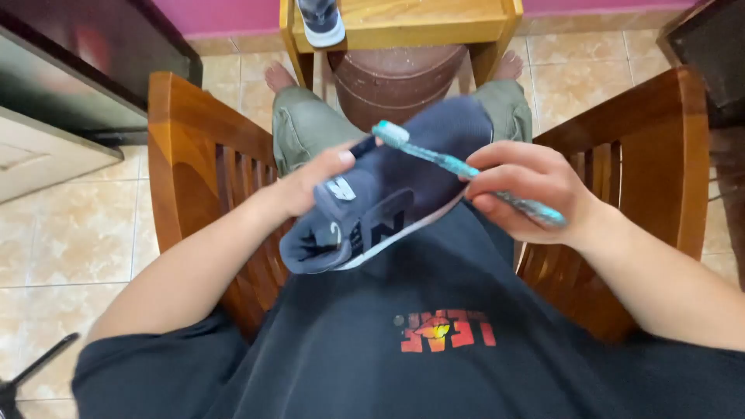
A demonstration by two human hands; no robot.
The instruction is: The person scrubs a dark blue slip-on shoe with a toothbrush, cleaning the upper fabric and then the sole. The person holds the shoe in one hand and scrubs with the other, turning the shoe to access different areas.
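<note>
Navy sneaker (388, 194) held in the lap by the left hand (310, 182), fingers clamped on it; right hand (524, 190) grips a teal toothbrush (458, 167) above it.

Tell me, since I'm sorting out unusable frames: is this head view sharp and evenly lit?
Head view: soft, even light, no hard shadows or glare; the dark shoe and toothbrush are fairly sharp, the left hand and right hand slightly soft; the wide lens bows the chair arms outward.
</note>
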